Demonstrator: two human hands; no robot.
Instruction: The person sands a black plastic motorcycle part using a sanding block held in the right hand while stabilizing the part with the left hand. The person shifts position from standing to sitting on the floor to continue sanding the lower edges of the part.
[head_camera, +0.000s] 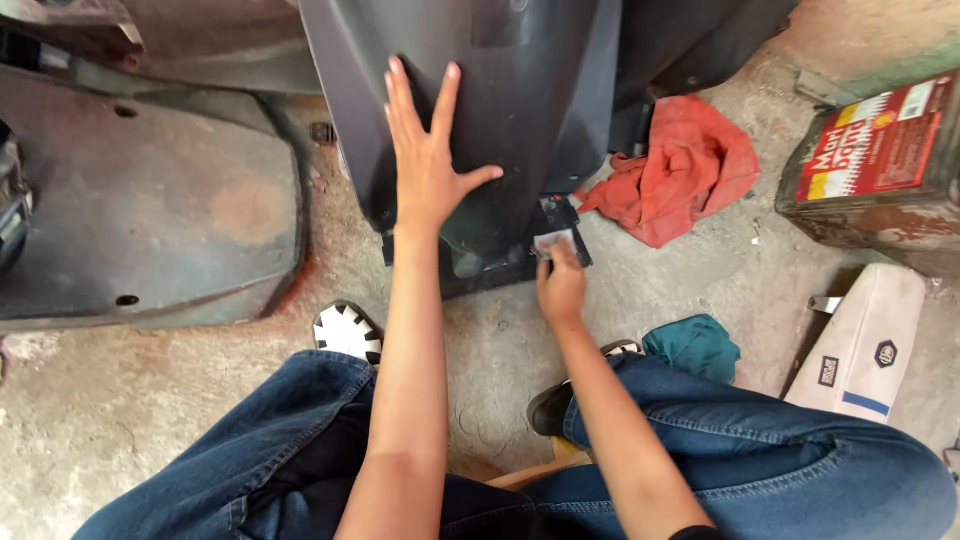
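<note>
I see a bare concrete floor (120, 410), rough, stained and dusty. Directly on it: a dark plastic body panel (500, 130) at top centre with its lower edge on the floor; a wide, dusty dark panel (140, 220) lying flat at left; a crumpled red rag (680, 170) just right of the centre panel; a rusty rectangular tin (880, 170) at the right edge; a cream zip pouch (865, 345) below the tin; a teal cloth (693, 345) near the pouch; and two shoes, black-and-white (347, 332) and black (550, 408).
</note>
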